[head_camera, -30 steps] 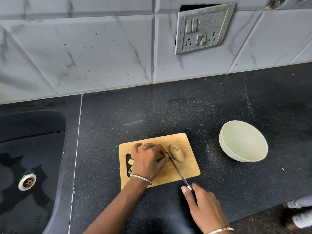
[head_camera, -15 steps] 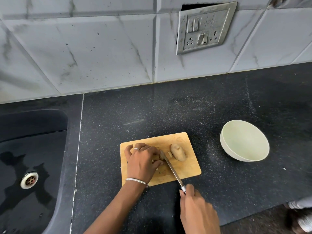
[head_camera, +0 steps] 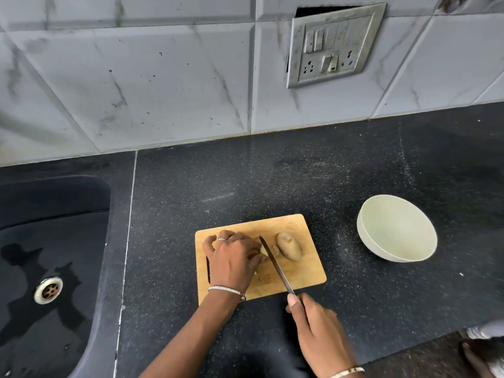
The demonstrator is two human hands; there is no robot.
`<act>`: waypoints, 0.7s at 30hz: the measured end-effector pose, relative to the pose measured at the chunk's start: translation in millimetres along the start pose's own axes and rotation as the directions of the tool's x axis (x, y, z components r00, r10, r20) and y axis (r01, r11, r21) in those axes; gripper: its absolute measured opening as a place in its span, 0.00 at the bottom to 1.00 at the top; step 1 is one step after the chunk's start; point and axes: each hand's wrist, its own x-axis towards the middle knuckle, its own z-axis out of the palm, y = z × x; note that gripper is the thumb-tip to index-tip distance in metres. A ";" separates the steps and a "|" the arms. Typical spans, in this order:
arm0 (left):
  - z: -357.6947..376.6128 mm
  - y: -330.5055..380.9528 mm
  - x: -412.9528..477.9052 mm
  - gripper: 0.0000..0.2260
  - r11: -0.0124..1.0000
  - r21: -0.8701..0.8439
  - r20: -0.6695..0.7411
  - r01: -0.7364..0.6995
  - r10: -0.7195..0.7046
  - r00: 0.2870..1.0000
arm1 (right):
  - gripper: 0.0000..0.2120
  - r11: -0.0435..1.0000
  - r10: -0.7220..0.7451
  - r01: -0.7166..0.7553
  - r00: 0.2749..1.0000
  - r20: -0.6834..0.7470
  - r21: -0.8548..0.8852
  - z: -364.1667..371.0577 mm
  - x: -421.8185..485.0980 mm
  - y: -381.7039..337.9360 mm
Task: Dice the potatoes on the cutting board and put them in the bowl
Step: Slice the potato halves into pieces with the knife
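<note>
A wooden cutting board (head_camera: 302, 271) lies on the black counter. One whole brown potato (head_camera: 288, 246) rests at its right side. My left hand (head_camera: 234, 259) covers and presses down a cut potato (head_camera: 263, 251), of which only a pale edge shows. My right hand (head_camera: 319, 335) grips the handle of a knife (head_camera: 275, 264); the blade runs diagonally across the board, right beside my left fingertips. An empty pale bowl (head_camera: 396, 231) stands on the counter to the right of the board.
A black sink (head_camera: 51, 263) with a metal drain (head_camera: 48, 290) fills the left. A tiled wall with a switch plate (head_camera: 334, 45) rises behind. The counter's front edge runs at lower right, with feet (head_camera: 485, 350) on the floor below.
The knife blade has shifted slightly left along the cut potato and my left hand has edged back with it. My right hand stays on the handle.
</note>
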 end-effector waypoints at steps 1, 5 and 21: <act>0.1 -0.2 0.0 0.10 1.000 -0.007 -0.006 0.003 -0.003 1.000 | 0.30 1.000 0.011 -0.011 1.000 0.009 -0.007 1.8 0.6 -0.6; 1.3 -1.5 -1.2 0.10 0.999 -0.030 -0.021 0.022 -0.023 1.000 | 0.29 0.999 0.025 -0.024 1.000 0.010 -0.021 6.3 0.7 -5.1; -1.2 -1.2 -3.6 0.12 0.998 -0.037 -0.033 0.052 -0.053 0.998 | 0.25 0.997 0.016 -0.016 1.000 -0.002 -0.070 0.2 2.3 -9.2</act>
